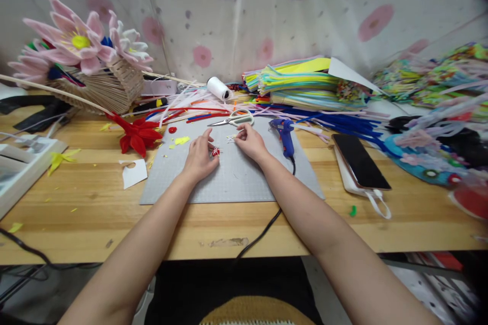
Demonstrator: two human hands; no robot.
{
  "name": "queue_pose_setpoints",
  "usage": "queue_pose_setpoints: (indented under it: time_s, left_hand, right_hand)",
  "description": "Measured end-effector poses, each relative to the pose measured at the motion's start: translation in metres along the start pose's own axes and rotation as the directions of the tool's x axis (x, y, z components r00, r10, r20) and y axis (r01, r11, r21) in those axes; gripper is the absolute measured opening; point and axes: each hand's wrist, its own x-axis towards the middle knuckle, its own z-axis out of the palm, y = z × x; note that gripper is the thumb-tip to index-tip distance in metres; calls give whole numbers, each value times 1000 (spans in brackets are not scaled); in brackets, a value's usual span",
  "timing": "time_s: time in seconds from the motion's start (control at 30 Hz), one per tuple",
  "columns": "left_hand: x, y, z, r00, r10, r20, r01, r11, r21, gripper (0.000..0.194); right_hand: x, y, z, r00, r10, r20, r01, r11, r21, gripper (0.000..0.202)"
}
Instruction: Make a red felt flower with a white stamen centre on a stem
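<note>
My left hand (200,157) rests on the grey cutting mat (236,188), with its thumb and forefinger closed about a small red piece (216,152) that has thin white strands over it. Its other fingers reach forward. Just to the right, my right hand (249,141) bends its fingertips together at a few tiny white bits (230,139) on the mat. Scissors with pale handles (241,118) lie beyond both hands. Yellow scraps (182,140) and a little red piece (172,130) are left of my left hand. A blue glue gun (285,137) lies on the mat's right side.
A red fuzzy flower (139,134) and a white card with a hole (134,173) lie left of the mat. Behind are a thread spool (218,88), bundled pipe cleaners (293,78) and a flower basket (102,86). A phone (361,161) lies right; a black cord (263,233) crosses the front edge.
</note>
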Motion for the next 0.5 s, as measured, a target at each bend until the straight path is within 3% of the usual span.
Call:
queue_pose_setpoints:
  time_s: [0.5]
  left_hand:
    - [8,-2,4,1000,21,-13,-21,1000,-13,78]
  right_hand:
    - [-1,2,1,999,-44,-14,43,998,-54,29]
